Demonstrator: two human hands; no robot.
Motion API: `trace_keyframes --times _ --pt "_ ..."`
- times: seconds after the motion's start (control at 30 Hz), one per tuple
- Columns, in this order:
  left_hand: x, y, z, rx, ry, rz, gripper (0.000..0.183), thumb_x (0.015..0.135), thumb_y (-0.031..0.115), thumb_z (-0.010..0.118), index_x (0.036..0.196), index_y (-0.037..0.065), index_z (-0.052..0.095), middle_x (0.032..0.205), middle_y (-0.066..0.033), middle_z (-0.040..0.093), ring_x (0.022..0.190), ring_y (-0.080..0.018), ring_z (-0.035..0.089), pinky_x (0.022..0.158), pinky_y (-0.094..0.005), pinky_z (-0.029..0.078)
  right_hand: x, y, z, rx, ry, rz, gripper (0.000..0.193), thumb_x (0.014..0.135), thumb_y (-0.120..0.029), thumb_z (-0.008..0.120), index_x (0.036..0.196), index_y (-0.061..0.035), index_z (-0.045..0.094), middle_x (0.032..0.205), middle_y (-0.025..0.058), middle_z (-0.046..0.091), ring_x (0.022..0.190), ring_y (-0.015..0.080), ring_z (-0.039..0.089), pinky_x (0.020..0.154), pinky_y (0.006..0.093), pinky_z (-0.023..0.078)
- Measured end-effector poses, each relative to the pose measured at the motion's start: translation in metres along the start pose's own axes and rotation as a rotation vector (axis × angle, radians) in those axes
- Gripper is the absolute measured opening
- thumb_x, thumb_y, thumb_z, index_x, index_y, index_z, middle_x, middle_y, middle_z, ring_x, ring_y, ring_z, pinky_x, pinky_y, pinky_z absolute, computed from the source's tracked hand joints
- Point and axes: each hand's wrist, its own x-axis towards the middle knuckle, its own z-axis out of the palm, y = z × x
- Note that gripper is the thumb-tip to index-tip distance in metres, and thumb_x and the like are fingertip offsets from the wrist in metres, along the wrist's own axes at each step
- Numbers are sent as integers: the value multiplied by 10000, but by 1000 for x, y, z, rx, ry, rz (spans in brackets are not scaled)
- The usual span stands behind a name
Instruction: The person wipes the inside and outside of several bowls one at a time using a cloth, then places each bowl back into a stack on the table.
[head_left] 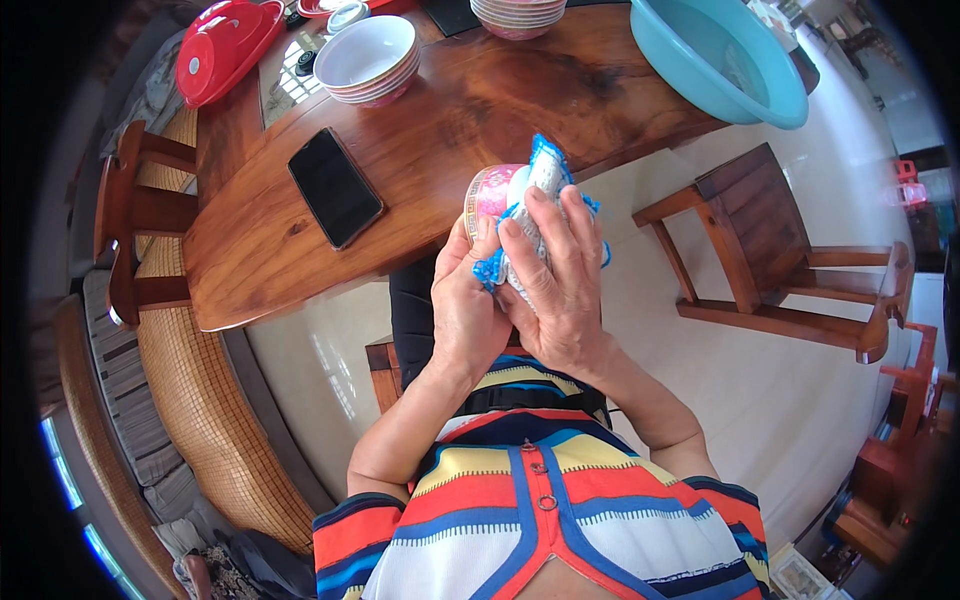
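My left hand (466,290) is wrapped round a small bowl (488,192) with a pink patterned outside and a gold-coloured band. The bowl is tilted, and much of it is hidden by my fingers and a cloth. That cloth (545,168) is white and knitted, with a bright blue edging. My right hand (568,285) presses it against the bowl, fingers bent over the fabric. Both hands are close together, just off the near edge of the wooden table (440,170).
A dark phone (336,188) lies on the table. Behind it stand a stack of bowls (372,92) and another bowl stack (518,20). A light-blue basin (672,70) is at the far right, a red plastic lid (228,55) far left. Wooden chairs (760,225) flank the table.
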Motion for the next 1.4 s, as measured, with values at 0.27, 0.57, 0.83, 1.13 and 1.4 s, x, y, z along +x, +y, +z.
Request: trace_keyframes --times 0.27,0.57,0.83,1.13,1.4 --pt "-7 5 -11 112 -152 48 359 938 176 486 1243 -13 466 1174 -96 571 1079 -202 550 955 -353 420 37 22 -21 291 -51 153 401 881 -209 581 1230 -22 515 1220 126 537 1163 342 481 987 411 362" --pt "7 20 -16 -8 -35 -117 337 936 220 490 1189 0 515 1097 -107 616 981 -204 610 881 -365 487 27 43 -29 827 -307 383 707 735 -212 760 1353 -108 433 1446 148 265 1327 269 295 1069 361 260" --pt "13 17 -27 -10 -10 -131 345 929 205 502 1187 -24 514 1097 -122 616 986 -203 607 894 -346 480 35 48 -23 864 -399 404 744 709 -210 786 1338 -65 416 1369 108 371 1263 215 366 1039 330 298" --pt "13 25 -28 55 -43 -79 432 914 238 499 1226 -60 472 1169 -160 582 1086 -265 566 977 -401 421 29 40 -11 1206 -187 683 562 820 -104 675 1322 -60 428 1297 84 439 1171 169 449 987 301 358" --pt "18 18 -33 23 -27 -59 400 931 254 478 1201 -42 491 1149 -150 590 1050 -245 579 961 -394 427 25 45 -14 711 -315 230 619 835 -141 636 1379 -46 355 1412 161 342 1349 321 257 1101 410 187"
